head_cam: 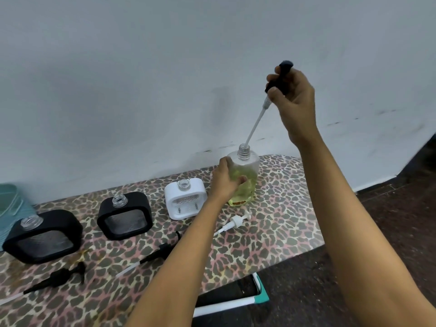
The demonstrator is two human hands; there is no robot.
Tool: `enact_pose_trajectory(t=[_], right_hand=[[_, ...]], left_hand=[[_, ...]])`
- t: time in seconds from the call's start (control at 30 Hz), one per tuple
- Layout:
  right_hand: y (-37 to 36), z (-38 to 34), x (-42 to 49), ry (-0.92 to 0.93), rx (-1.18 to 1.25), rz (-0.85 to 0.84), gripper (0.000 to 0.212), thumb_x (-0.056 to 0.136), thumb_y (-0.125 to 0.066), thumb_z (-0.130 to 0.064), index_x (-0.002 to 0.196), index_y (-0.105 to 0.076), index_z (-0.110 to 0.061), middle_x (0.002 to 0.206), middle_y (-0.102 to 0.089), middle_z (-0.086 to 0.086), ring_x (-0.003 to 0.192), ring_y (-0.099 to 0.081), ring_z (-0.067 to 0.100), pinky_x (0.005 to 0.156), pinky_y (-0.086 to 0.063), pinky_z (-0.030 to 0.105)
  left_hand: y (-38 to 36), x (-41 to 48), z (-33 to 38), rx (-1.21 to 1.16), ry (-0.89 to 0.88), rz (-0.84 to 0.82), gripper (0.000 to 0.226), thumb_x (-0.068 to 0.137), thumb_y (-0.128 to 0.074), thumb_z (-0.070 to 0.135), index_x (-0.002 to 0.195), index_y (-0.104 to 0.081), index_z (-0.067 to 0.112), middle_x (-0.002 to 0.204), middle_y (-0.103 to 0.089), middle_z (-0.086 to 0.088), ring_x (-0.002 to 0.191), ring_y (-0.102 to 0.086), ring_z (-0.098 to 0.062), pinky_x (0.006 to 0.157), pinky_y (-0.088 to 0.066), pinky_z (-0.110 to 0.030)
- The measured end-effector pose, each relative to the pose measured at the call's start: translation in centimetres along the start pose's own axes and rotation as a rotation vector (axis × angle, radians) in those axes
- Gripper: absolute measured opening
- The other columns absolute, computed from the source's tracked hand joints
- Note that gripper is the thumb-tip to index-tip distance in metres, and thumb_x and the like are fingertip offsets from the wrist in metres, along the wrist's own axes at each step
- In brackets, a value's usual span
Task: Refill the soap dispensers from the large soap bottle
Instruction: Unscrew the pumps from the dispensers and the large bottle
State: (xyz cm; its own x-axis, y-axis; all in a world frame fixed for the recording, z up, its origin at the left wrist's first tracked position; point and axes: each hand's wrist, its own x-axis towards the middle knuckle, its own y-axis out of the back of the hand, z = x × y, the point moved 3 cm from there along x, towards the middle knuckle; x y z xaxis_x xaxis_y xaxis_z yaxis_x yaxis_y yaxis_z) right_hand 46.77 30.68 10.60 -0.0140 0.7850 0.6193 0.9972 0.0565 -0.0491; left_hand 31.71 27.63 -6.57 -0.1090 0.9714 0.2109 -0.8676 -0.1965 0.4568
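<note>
The large soap bottle point(248, 166), upright on the leopard-print desk point(283, 208) with yellow-green soap inside, is being gripped by the left hand point(224, 181) — fingers curled round its side. A black pump point(286, 66) is being held above the bottle by the right hand point(296, 102), fingers pinching its head, with its white tube point(254, 121) slanting down into the bottle's open neck. Left of the bottle a white dispenser point(186, 204), a black dispenser point(125, 217) and a second black dispenser point(43, 237) are standing uncapped in a row — the white one nearest — and a white pump point(236, 220) is lying just in front of the bottle.
</note>
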Motion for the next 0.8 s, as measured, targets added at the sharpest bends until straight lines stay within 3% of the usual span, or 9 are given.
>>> enact_pose_trajectory(t=[0.07, 0.17, 0.27, 0.33, 0.43, 0.63, 0.7, 0.8], right_hand=[[0.5, -1.4, 0.2, 0.057, 0.019, 0.045, 0.032, 0.088, -0.051, 0.009, 0.118, -0.051, 0.0, 0.1, -0.063, -0.011, 0.094, -0.061, 0.012, 0.088, -0.049, 0.031], [1.7, -2.5, 0.3, 0.101, 0.072, 0.143, 0.033, 0.087, -0.051, 0.009, 0.119, -0.051, -0.002, 0.098, -0.065, -0.011, 0.091, -0.061, 0.01, 0.089, -0.049, 0.032], [3.5, -2.2, 0.1, 0.068, 0.156, 0.269, 0.033, 0.087, -0.054, 0.004, 0.12, -0.051, -0.001, 0.101, -0.063, 0.003, 0.094, -0.059, 0.017, 0.09, -0.049, 0.032], [4.9, -1.3, -0.1, 0.007, 0.268, 0.373, 0.03, 0.086, -0.056, 0.004, 0.116, -0.052, -0.001, 0.101, -0.061, 0.01, 0.094, -0.057, 0.02, 0.088, -0.048, 0.031], [6.9, 0.8, -0.9, -0.112, 0.424, 0.514, 0.019, 0.087, -0.057, 0.006, 0.099, -0.055, -0.008, 0.089, -0.062, 0.007, 0.084, -0.057, 0.018, 0.078, -0.05, 0.026], [10.3, 7.0, -4.2, -0.52, 0.525, 0.831, 0.013, 0.087, -0.058, 0.007, 0.08, -0.052, -0.003, 0.07, -0.058, 0.011, 0.055, -0.056, 0.015, 0.059, -0.049, 0.024], [11.0, 9.4, -5.9, -0.669, 0.484, 0.858, 0.01, 0.088, -0.056, 0.006, 0.092, -0.051, -0.001, 0.07, -0.056, 0.015, 0.046, -0.054, 0.015, 0.052, -0.047, 0.023], [11.9, 13.6, -8.2, -0.907, 0.245, 0.801, 0.037, 0.088, -0.056, 0.005, 0.123, -0.053, -0.008, 0.066, -0.057, 0.014, 0.036, -0.049, 0.011, 0.038, -0.037, 0.019]], left_hand=[[0.0, -0.1, 0.0, -0.001, 0.01, -0.004, 0.05, 0.077, -0.075, 0.018, 0.112, -0.041, 0.011, 0.11, -0.057, -0.009, 0.098, -0.058, -0.023, 0.079, -0.05, -0.033], [0.0, -0.2, 0.1, -0.018, 0.029, -0.008, 0.052, 0.076, -0.075, 0.016, 0.115, -0.041, 0.011, 0.113, -0.057, -0.009, 0.099, -0.057, -0.023, 0.076, -0.047, -0.027], [0.0, -0.3, 0.1, -0.011, 0.046, -0.008, 0.052, 0.077, -0.075, 0.018, 0.116, -0.041, 0.012, 0.113, -0.056, -0.008, 0.099, -0.056, -0.022, 0.073, -0.042, -0.023], [-0.1, -0.3, -0.1, -0.006, 0.055, -0.006, 0.053, 0.078, -0.075, 0.019, 0.117, -0.04, 0.015, 0.115, -0.055, -0.007, 0.101, -0.056, -0.022, 0.077, -0.045, -0.026], [-0.1, -0.3, -0.3, 0.008, 0.063, -0.004, 0.057, 0.078, -0.074, 0.023, 0.122, -0.038, 0.016, 0.119, -0.054, -0.005, 0.105, -0.054, -0.021, 0.085, -0.048, -0.032], [0.0, -0.5, -0.4, -0.042, 0.063, -0.003, 0.056, 0.078, -0.074, 0.021, 0.122, -0.038, 0.016, 0.12, -0.053, -0.005, 0.106, -0.053, -0.021, 0.081, -0.045, -0.027], [-0.1, -0.4, -0.4, -0.046, 0.064, 0.0, 0.056, 0.078, -0.074, 0.021, 0.121, -0.038, 0.016, 0.119, -0.053, -0.006, 0.106, -0.053, -0.022, 0.079, -0.043, -0.026], [-0.1, -0.4, -0.4, -0.032, 0.05, -0.006, 0.052, 0.079, -0.073, 0.021, 0.118, -0.038, 0.016, 0.116, -0.052, -0.006, 0.104, -0.053, -0.022, 0.074, -0.041, -0.022]])
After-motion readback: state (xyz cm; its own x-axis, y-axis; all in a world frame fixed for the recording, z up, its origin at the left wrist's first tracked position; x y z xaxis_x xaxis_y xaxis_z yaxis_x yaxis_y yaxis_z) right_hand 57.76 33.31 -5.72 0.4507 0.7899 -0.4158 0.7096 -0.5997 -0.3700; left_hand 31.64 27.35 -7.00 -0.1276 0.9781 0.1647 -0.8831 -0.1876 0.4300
